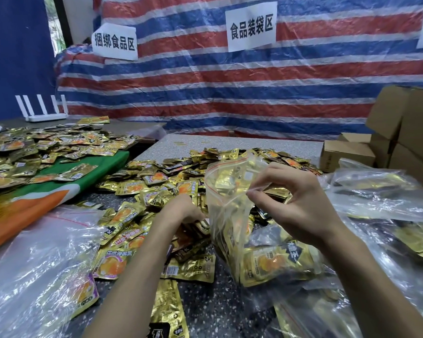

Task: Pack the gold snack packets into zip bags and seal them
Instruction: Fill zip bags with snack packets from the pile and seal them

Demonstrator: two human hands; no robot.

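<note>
1. Pinching is noted at the right hand (300,203): the rim of a clear zip bag (226,215) is held between thumb and forefinger, with the other fingers curled loosely.
2. The zip bag is held upright over the middle of the table, its mouth gaping and the red zip strip running along the open rim. Gold snack packets (276,262) are already stacked in its lower part, which lies on the clutter below.
3. The left hand (183,211) is lowered just left of the bag, fingertips buried among loose packets. Whether anything is grasped cannot be told.
4. A loose heap (156,184) of gold packets is spread over the speckled grey table (242,145) from the near edge to past the middle. A bare strip is left along the far edge, and a small bare patch between the forearms.
5. The near left corner is covered by slack empty plastic bags (34,252). The right side is crowded by filled bags (376,189), close against the right forearm.
6. Cardboard boxes (401,132) are stacked at the far right.
7. To the left, a green and orange cloth (100,164) is draped over a neighbouring surface and carries another spread of packets (34,152). A white router (45,115) stands behind.
8. The back is closed off by a striped tarp (230,93) bearing paper signs (252,26).
</note>
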